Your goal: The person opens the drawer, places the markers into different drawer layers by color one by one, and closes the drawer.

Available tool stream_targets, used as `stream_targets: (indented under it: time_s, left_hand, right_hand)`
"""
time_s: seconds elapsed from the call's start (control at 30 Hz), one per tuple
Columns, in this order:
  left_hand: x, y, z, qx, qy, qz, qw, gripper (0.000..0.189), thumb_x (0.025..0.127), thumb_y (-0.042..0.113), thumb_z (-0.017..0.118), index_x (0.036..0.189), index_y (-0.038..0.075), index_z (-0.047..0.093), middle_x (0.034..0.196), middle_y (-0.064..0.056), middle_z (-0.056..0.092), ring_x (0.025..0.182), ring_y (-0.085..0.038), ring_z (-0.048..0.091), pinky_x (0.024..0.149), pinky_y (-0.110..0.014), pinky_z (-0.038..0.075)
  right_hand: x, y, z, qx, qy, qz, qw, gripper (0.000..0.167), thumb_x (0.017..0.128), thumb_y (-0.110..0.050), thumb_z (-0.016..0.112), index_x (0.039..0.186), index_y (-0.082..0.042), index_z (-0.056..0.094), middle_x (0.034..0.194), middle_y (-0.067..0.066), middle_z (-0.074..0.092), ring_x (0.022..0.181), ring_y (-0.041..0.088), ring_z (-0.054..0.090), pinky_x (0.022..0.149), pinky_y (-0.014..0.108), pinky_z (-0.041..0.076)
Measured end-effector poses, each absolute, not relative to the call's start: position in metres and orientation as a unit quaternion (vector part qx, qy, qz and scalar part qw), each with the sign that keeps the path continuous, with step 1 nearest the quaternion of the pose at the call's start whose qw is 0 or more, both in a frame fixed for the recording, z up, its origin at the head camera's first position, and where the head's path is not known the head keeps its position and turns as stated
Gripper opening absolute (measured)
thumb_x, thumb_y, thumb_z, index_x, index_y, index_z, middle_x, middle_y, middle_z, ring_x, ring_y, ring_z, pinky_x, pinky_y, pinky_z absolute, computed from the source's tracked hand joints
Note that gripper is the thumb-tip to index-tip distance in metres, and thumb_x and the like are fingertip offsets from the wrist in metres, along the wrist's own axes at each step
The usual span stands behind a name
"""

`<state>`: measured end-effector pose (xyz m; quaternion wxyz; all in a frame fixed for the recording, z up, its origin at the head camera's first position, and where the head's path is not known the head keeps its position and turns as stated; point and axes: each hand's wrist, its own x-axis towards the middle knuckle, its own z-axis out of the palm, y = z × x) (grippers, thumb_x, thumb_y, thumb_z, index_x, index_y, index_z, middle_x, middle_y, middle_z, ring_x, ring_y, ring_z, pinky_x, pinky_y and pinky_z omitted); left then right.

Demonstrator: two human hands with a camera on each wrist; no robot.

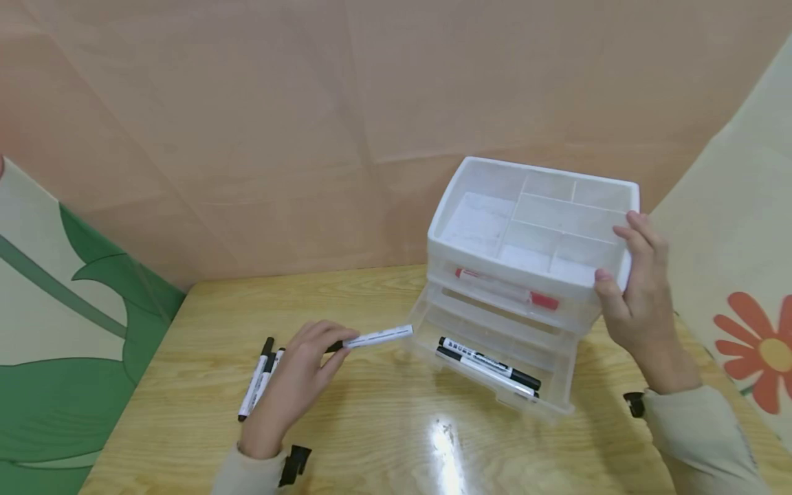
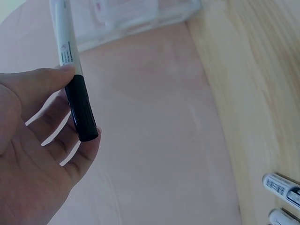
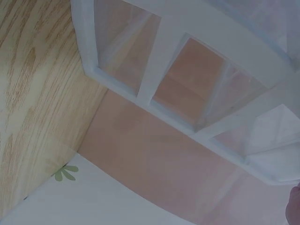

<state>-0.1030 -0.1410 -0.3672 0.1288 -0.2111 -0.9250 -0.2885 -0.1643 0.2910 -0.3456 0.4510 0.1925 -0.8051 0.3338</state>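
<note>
My left hand (image 1: 309, 364) pinches a white marker (image 1: 380, 335) by its black-capped end, thumb against fingers. The marker's far tip reaches the left edge of a pulled-out clear drawer (image 1: 559, 402). Inside that drawer lie black-and-white markers (image 1: 489, 361), side by side. Above it, a closed drawer shows a red-capped marker (image 1: 507, 287) through its clear front. My right hand (image 1: 643, 295) holds the right side of the white drawer box (image 1: 532, 268), thumb at the front rim and fingers over the right rim. In the right wrist view only a fingertip (image 3: 294, 208) shows.
Several black-and-white markers (image 1: 256, 381) lie on the wooden table (image 1: 223, 309), left of my left hand and partly hidden by it. The box's top tray (image 1: 476, 213) has divided compartments. A peach cloth (image 1: 278, 137) hangs behind the table, with flower-printed cloth (image 1: 742, 240) at the right.
</note>
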Motion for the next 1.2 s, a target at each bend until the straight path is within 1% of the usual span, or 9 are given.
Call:
stream_targets:
  time_s: [0.17,0.3,0.4,0.57,0.67,0.8,0.97,1.1,1.2]
  left_hand:
    - [-0.109,-0.131,-0.365,-0.222,-0.922,-0.285,0.138,0.025,0.089,0.012,0.074,0.114,0.017,0.073,0.112,0.004,0.07,0.106,-0.015,0.061,0.086,-0.036,0.056]
    - [-0.112,-0.124,-0.363,-0.23,-0.92,-0.288,0.135,0.025,0.088,0.011,0.074,0.112,0.016,0.074,0.111,0.004,0.07,0.106,-0.015,0.061,0.086,-0.036,0.056]
    - [-0.115,-0.118,-0.361,-0.244,-0.914,-0.297,0.131,0.024,0.089,0.009,0.073,0.112,0.015,0.074,0.11,0.003,0.071,0.105,-0.016,0.061,0.086,-0.036,0.055]
    - [-0.118,-0.109,-0.358,-0.264,-0.907,-0.303,0.124,0.024,0.089,0.009,0.073,0.113,0.013,0.073,0.111,0.002,0.071,0.108,-0.017,0.062,0.091,-0.036,0.056]
    - [-0.119,-0.104,-0.356,-0.272,-0.906,-0.3,0.122,0.025,0.089,0.01,0.073,0.114,0.013,0.073,0.112,0.003,0.071,0.108,-0.017,0.062,0.092,-0.035,0.056]
    - [-0.121,-0.099,-0.355,-0.287,-0.9,-0.303,0.125,0.025,0.089,0.009,0.073,0.114,0.012,0.073,0.111,0.003,0.071,0.108,-0.016,0.061,0.093,-0.035,0.056]
    - [-0.124,-0.092,-0.355,-0.299,-0.895,-0.306,0.124,0.027,0.087,0.008,0.074,0.113,0.014,0.073,0.11,0.003,0.071,0.109,-0.016,0.061,0.096,-0.035,0.055]
    - [-0.126,-0.086,-0.355,-0.31,-0.889,-0.315,0.118,0.027,0.088,0.007,0.073,0.114,0.012,0.073,0.11,0.002,0.072,0.109,-0.017,0.062,0.097,-0.037,0.054]
    - [-0.128,-0.081,-0.354,-0.31,-0.884,-0.335,0.102,0.026,0.089,0.007,0.072,0.115,0.01,0.072,0.111,0.001,0.071,0.11,-0.018,0.061,0.098,-0.038,0.053]
  right_hand:
    - [-0.164,0.292,-0.347,0.192,-0.803,0.336,0.453,0.068,0.095,-0.041,0.047,0.131,0.016,0.043,0.144,0.034,0.037,0.142,0.045,0.031,0.124,0.046,0.022]
    - [-0.164,0.292,-0.348,0.192,-0.804,0.336,0.452,0.068,0.094,-0.04,0.047,0.132,0.016,0.043,0.145,0.035,0.036,0.142,0.046,0.03,0.124,0.051,0.021]
    - [-0.164,0.291,-0.347,0.192,-0.804,0.336,0.451,0.069,0.094,-0.04,0.047,0.133,0.016,0.042,0.145,0.035,0.036,0.142,0.047,0.029,0.124,0.051,0.021]
    - [-0.163,0.289,-0.346,0.193,-0.8,0.34,0.455,0.072,0.096,-0.045,0.047,0.133,0.017,0.042,0.144,0.036,0.036,0.143,0.045,0.029,0.125,0.046,0.02]
    - [-0.162,0.288,-0.346,0.194,-0.8,0.342,0.454,0.072,0.096,-0.045,0.047,0.132,0.017,0.042,0.144,0.037,0.036,0.143,0.045,0.029,0.125,0.044,0.019]
    - [-0.163,0.289,-0.347,0.194,-0.803,0.341,0.449,0.071,0.096,-0.044,0.047,0.133,0.017,0.041,0.144,0.036,0.035,0.144,0.045,0.028,0.125,0.046,0.019]
    - [-0.164,0.291,-0.349,0.192,-0.806,0.341,0.443,0.071,0.096,-0.043,0.047,0.133,0.016,0.041,0.146,0.035,0.034,0.145,0.044,0.027,0.124,0.05,0.019]
    - [-0.163,0.29,-0.349,0.191,-0.804,0.346,0.445,0.071,0.096,-0.043,0.048,0.133,0.017,0.041,0.146,0.035,0.034,0.145,0.043,0.027,0.124,0.048,0.02]
    - [-0.163,0.289,-0.348,0.192,-0.802,0.347,0.447,0.071,0.096,-0.044,0.047,0.133,0.017,0.041,0.145,0.036,0.034,0.144,0.043,0.028,0.124,0.047,0.02]
